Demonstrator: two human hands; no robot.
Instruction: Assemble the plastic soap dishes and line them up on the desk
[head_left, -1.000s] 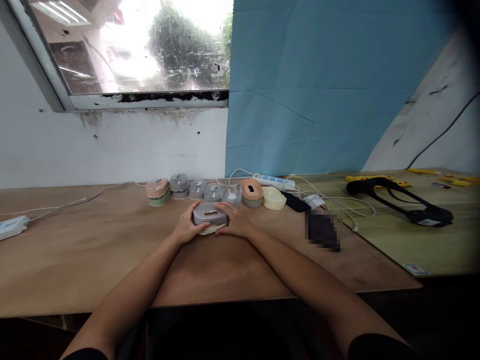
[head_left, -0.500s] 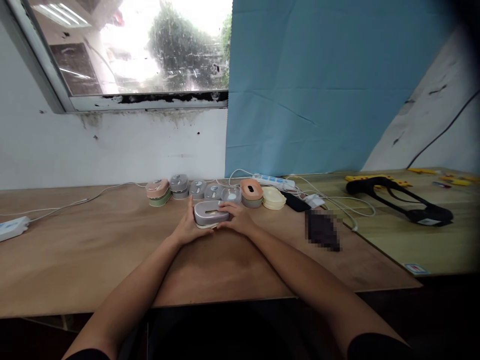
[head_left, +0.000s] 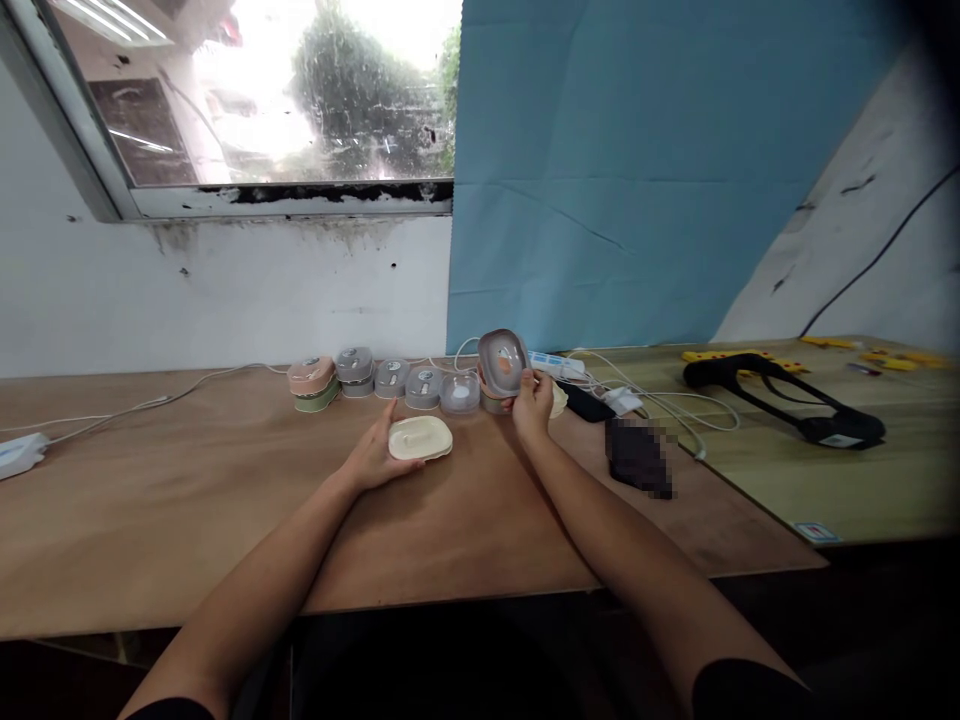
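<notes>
My right hand point(head_left: 532, 399) is raised a little above the wooden table point(head_left: 187, 500) and holds a grey oval lid point(head_left: 502, 361), tilted so its hollow inside faces me. A cream oval base point(head_left: 420, 438) lies flat on the table. My left hand point(head_left: 373, 456) rests against the base's left edge, fingers loosely curved along it. Behind both hands runs a row of small oval boxes point(head_left: 390, 378) in pink, grey and clear, and the raised lid partly hides the box at the row's right end.
A white power strip point(head_left: 559, 366) and tangled white cables point(head_left: 660, 405) lie behind the row to the right. A dark pixelated object point(head_left: 637, 455) sits right of my right arm. A black strap-like device point(head_left: 780, 400) lies on the lighter table; a white adapter point(head_left: 15, 455) at far left.
The grey lid was on the cream base between both hands. My right hand has lifted it off, up and to the right. My left hand stays at the base.
</notes>
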